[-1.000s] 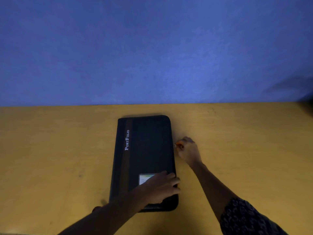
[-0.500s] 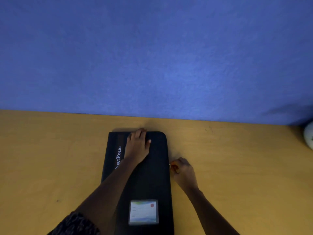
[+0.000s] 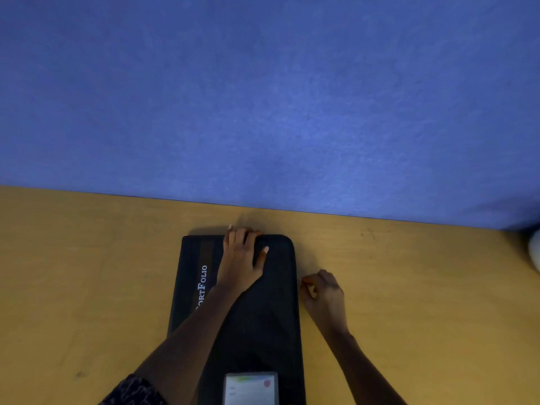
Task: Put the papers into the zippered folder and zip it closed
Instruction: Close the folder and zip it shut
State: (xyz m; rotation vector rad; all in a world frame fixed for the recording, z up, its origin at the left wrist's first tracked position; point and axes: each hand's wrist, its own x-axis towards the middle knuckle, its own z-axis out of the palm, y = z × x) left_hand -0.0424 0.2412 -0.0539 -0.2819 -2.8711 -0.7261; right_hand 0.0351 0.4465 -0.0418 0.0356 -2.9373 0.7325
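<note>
Both hands meet the folder (image 3: 263,331): left hand (image 3: 241,264) flat on its far end, right hand (image 3: 324,296) pinching its side zipper pull (image 3: 300,280).

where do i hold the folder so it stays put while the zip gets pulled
Press the far short end from above. The folder lies flat on the table, too wide to pinch, and the right hand pinches what is likely the zip pull on its right long edge. A flat palm like the left hand there probably braces it, clear of the zip.
</note>
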